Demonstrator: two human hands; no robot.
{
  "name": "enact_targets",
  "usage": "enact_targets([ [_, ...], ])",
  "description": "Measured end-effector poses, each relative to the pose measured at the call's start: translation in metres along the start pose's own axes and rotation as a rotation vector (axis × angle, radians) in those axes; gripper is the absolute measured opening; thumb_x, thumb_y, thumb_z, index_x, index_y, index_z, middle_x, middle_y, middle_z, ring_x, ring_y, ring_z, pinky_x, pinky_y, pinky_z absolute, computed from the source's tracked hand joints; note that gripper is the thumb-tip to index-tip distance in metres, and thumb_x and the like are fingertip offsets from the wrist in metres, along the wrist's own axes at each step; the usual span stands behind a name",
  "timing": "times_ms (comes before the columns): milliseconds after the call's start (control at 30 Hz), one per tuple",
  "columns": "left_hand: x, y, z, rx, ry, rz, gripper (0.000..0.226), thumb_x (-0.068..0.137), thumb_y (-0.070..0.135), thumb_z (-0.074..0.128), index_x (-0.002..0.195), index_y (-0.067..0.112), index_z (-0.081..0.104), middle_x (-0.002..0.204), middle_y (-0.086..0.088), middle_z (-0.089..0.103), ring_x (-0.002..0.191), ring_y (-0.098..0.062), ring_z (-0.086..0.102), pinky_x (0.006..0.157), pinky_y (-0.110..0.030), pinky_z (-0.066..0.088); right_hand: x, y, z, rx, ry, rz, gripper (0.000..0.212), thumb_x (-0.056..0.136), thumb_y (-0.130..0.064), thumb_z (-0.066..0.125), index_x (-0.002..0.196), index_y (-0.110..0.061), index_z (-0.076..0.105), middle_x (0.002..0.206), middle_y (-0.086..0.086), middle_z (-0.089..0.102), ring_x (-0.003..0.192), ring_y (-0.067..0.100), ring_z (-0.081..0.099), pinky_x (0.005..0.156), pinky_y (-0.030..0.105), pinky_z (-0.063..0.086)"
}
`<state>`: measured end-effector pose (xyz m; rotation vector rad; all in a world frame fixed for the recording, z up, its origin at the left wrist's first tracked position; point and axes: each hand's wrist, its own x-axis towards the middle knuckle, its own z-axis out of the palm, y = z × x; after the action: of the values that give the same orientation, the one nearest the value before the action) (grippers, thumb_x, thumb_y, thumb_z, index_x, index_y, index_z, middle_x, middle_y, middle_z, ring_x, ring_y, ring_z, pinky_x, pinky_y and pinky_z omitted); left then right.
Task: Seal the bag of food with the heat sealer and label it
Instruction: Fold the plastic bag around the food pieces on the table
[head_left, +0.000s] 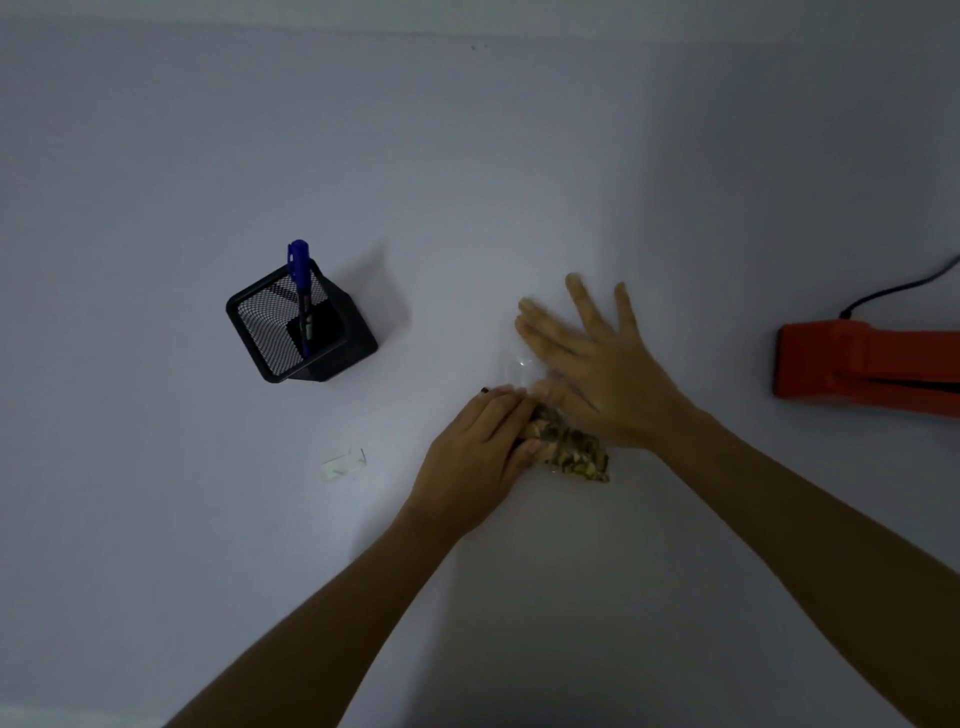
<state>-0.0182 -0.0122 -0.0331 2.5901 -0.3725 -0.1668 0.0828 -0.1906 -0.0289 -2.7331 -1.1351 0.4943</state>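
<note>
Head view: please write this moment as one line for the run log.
stage: flattening bag, unsealed | left hand: holds bag of food | right hand: flat on bag top | heat sealer: right, untouched | marker: in mesh holder

No readable text, brand, number or sign can be made out. Pale markings are seen on the dark barrel of the blue-capped marker pen (302, 301) standing in the black square wire-mesh holder (298, 332), but they are too small and blurred to be read.
</note>
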Motion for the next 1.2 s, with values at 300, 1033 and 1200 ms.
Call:
enact_targets([
  [300,-0.001,0.002,0.002,-0.017,0.020,-0.022,0.053,0.102,0.042,0.028,0.126,0.005,0.057,0.122,-0.009,0.061,0.117,-0.018,0.047,0.104,-0.021,0.031,-0.056,0.020,0.016,-0.045,-0.069,-0.056,0.065,0.098,-0.058,0.010,0.151,-0.024,0.024,0.157,-0.007,0.025,0.148,0.037,0.004,0.110,0.073,0.002],
  [1033,-0.001,0.004,0.000,0.006,0.006,-0.044,0.054,0.101,0.044,0.027,0.128,0.007,0.057,0.123,-0.006,0.060,0.118,-0.016,0.047,0.099,-0.022,0.038,-0.091,0.036,0.015,0.016,0.033,-0.045,0.060,0.101,-0.054,0.015,0.147,-0.022,0.037,0.152,-0.007,0.036,0.149,0.033,0.008,0.114,0.067,0.002],
  [1200,0.000,0.006,-0.001,0.014,0.008,-0.035,0.053,0.101,0.043,0.027,0.128,0.008,0.056,0.122,-0.006,0.060,0.117,-0.016,0.047,0.099,-0.020,0.036,-0.084,0.024,0.007,0.039,0.228,0.018,0.061,0.102,-0.050,0.023,0.130,-0.011,0.059,0.136,0.002,0.058,0.145,0.033,0.023,0.114,0.067,0.007],
])
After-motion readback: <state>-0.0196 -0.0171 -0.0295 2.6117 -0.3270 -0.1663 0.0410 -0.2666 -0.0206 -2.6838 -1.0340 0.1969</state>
